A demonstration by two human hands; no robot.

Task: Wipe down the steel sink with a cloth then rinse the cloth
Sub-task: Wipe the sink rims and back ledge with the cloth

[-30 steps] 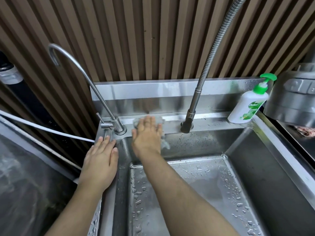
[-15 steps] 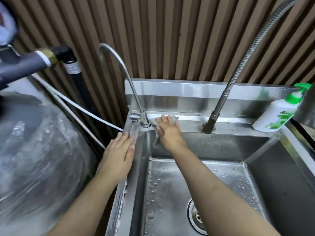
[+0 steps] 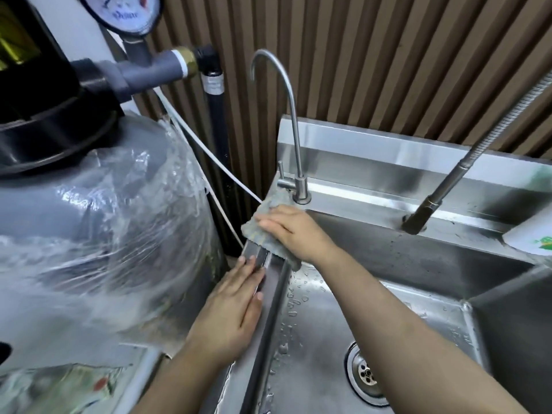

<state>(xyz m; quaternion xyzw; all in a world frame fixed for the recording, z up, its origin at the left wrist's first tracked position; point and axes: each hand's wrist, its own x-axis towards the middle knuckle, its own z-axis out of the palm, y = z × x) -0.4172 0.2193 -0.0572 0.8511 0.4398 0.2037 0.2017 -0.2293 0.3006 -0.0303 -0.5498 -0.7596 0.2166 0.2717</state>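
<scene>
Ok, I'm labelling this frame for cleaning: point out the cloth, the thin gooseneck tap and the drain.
cloth (image 3: 259, 227): head view, on its bare grey left part.
thin gooseneck tap (image 3: 293, 115): head view, on its upright tube.
drain (image 3: 366, 374): head view, on the strainer's middle.

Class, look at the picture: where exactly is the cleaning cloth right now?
In the head view, the cloth lies on the sink's back-left corner, pressed flat under the right hand, just below the thin curved tap and ahead of the left hand.

Steel sink (image 3: 352, 198) ledge with slim faucet (image 3: 294, 150), hose base (image 3: 415, 225), cloth (image 3: 263, 222) over left rim.
</scene>
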